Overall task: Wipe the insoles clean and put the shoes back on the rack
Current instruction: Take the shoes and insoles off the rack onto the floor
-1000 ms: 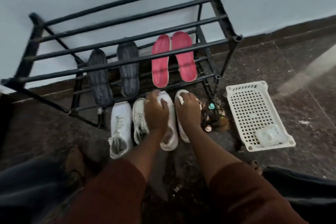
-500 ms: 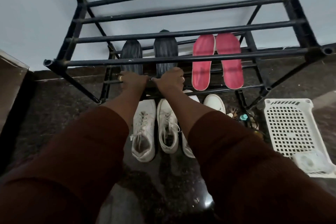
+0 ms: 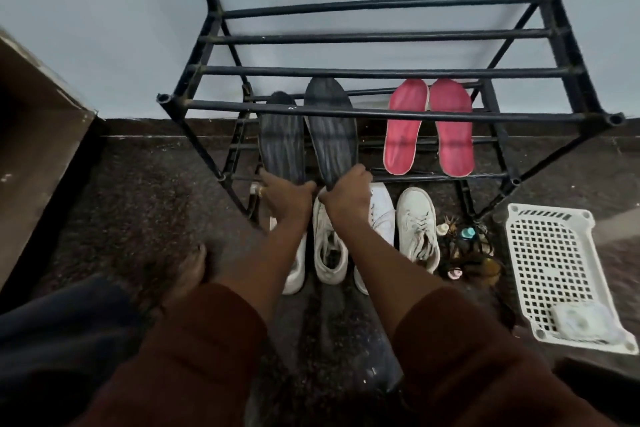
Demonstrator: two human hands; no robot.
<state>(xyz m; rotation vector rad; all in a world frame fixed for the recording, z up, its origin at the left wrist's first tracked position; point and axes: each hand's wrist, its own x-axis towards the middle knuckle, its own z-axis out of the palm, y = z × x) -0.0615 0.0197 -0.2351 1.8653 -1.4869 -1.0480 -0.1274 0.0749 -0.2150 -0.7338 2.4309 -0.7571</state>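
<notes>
Left dark insole (image 3: 282, 139) and right dark insole (image 3: 330, 135) side by side on lower bars of black rack (image 3: 381, 71), toe ends up toward pale wall (image 3: 104, 10), heel ends at front bar. Both seen through the upper-tier bars. Can't tell whether resting on the lower bars or lifted clear. Left hand (image 3: 287, 196) clamped on heel end of left dark insole, fingers curled over its edge, ring (image 3: 260, 191) on one finger. Right hand (image 3: 348, 192) clamped on heel end of right dark insole, fingers wrapped over its top face. Hands close together, thumbs nearly meeting, contact not clear. Rust-brown sleeves (image 3: 194, 350) on both forearms. Red insoles (image 3: 403, 135), a pair, on same tier to the right of the dark pair, same orientation, well apart from both hands. Four white shoes on dark speckled floor (image 3: 138, 201) just in front of rack, toes toward it: leftmost shoe (image 3: 296, 270) mostly hidden under left forearm, second shoe (image 3: 330, 253) between the forearms, third shoe (image 3: 382, 215) partly behind right forearm, rightmost shoe (image 3: 417, 229) in plain view, laces loose. Bare foot (image 3: 188, 270) on floor left of the shoes. Small clutter of bottles (image 3: 467, 250) between rightmost shoe and white basket (image 3: 554, 253). Basket perforated, flat on floor right of rack, pale packet (image 3: 585, 322) in its near end, too blurred to identify. Brown furniture edge (image 3: 34, 149) at far left.
</notes>
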